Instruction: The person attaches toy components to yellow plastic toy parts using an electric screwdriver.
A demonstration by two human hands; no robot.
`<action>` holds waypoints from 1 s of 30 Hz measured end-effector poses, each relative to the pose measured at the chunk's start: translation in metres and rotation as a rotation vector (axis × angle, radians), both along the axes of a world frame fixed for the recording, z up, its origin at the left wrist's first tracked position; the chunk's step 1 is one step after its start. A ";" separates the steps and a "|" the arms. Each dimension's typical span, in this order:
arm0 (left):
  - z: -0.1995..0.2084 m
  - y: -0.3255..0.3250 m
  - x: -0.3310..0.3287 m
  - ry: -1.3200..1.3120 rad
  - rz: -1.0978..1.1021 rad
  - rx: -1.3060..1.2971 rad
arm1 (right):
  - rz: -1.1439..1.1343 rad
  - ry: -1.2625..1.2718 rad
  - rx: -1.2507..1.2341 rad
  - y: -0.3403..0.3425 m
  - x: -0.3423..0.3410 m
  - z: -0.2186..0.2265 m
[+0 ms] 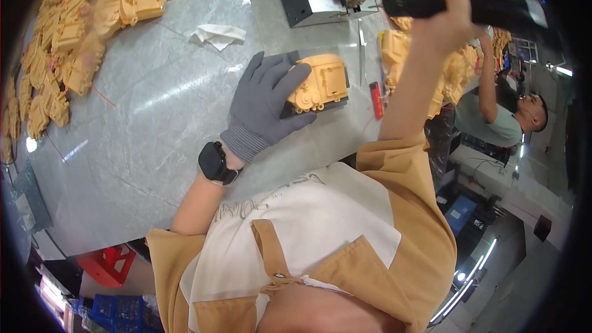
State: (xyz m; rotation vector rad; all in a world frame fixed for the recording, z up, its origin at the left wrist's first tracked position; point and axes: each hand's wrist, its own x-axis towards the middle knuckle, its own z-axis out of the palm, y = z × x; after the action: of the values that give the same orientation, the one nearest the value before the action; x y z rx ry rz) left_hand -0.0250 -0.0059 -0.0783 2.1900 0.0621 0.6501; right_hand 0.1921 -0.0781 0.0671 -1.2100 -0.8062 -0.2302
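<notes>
head view: left hand [262, 95] has its forefinger partly over yellow casing [328, 79].

Left glove [259, 105]: plain grey, ribbed cuff
Moulded part [327, 79]: orange-yellow
Long tool [502, 7]: black
Tabletop [145, 166]: grey, faintly veined
Cloth [220, 35]: white
Small slim object [377, 100]: mostly red
Watch [213, 161]: black
Shirt [404, 191]: tan and white, dark lettering across the white
Stool [108, 266]: red
Crates [117, 311]: blue

1 white cloth [221, 35], 1 red stool [98, 263], blue crates [117, 309].
</notes>
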 end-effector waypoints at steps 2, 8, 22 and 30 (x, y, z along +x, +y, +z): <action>-0.003 -0.003 0.003 0.073 -0.019 0.036 | -0.090 0.028 0.036 0.022 -0.013 -0.009; -0.005 0.000 -0.002 0.146 0.037 -0.055 | -0.049 0.062 -0.169 0.025 -0.023 -0.027; -0.007 0.001 0.003 0.059 0.048 -0.041 | 0.286 0.118 -0.015 -0.046 -0.128 -0.040; -0.010 -0.003 0.003 0.037 0.070 0.004 | 0.293 0.134 0.057 -0.047 -0.138 -0.050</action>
State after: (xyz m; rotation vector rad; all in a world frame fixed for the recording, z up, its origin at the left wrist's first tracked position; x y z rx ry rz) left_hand -0.0215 -0.0092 -0.0879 2.2121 0.1582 0.6491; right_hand 0.0538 -0.1248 0.0172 -1.0284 -0.8421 0.0664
